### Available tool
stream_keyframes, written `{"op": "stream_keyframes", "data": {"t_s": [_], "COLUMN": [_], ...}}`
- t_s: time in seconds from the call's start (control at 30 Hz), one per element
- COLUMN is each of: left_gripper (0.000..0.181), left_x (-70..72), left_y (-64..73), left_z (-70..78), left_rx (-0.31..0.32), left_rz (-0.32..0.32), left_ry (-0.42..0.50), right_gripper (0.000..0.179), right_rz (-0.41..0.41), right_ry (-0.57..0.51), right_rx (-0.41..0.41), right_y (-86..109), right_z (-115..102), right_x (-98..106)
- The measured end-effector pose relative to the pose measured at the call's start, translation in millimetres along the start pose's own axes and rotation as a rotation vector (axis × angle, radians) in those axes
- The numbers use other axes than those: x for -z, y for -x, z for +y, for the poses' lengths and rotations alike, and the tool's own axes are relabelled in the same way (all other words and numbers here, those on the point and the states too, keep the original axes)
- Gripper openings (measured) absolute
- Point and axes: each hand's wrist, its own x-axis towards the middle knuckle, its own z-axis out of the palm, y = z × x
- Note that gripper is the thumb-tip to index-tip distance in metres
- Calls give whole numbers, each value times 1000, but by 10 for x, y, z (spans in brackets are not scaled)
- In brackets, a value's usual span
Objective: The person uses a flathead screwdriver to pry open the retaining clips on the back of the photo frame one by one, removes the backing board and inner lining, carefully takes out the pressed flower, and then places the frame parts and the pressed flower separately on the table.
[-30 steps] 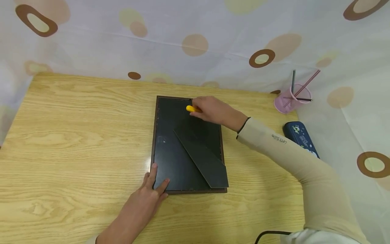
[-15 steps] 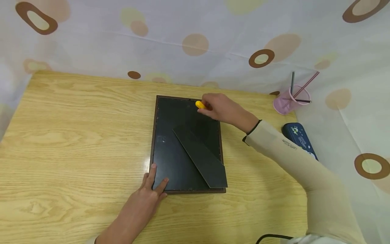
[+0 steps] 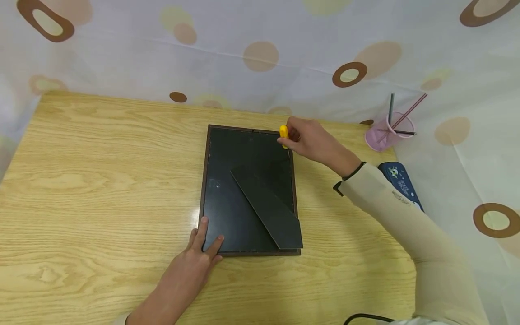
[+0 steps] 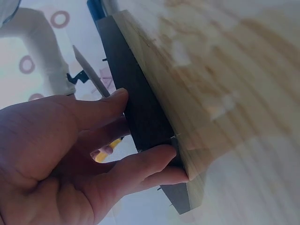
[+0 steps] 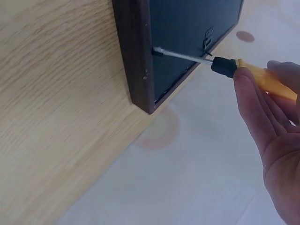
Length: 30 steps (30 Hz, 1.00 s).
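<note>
A picture frame (image 3: 248, 151) lies face down, its black backing up and its easel leg (image 3: 268, 207) folded slantwise across it. At the near left corner my left hand (image 3: 188, 262) presses the frame with spread, nearly straight fingers; the left wrist view shows thumb and fingertips against its dark side (image 4: 140, 101). My right hand (image 3: 317, 141) grips a screwdriver (image 5: 265, 79) by its yellow handle near the far right corner. In the right wrist view the metal shaft (image 5: 183, 56) reaches to the frame's inner edge, the tip right at a small dark tab there.
Wood-grain table (image 3: 101, 180) surrounds the frame. A pink cup (image 3: 382, 135) with several pencils stands at the back right, and a navy pencil case (image 3: 402, 183) lies below it. A patterned cloth (image 3: 219, 45) hangs behind. A black cable (image 3: 365, 316) shows at the near edge.
My right hand has moved right with the screwdriver, from the frame's far edge to its far right corner, and the yellow handle now points more upright. The left hand stays put.
</note>
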Motion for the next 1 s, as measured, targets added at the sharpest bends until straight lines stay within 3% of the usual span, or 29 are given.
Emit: {"op": "stream_keyframes", "data": {"t_s": [0.57,1.0], "left_gripper": [37,37], "left_x": [-7,-10], "left_y": [2,18], "left_z": [1,3], "left_rx": [-13,-31], "left_rz": [23,40], "left_ry": [-34,-54], "right_gripper": [22,23], "right_rz": [199,263], "right_ry": [-12,-218], "right_rx": [25,-131], "right_y": [200,277], "right_z": [199,416], "right_x": [-21,-31]}}
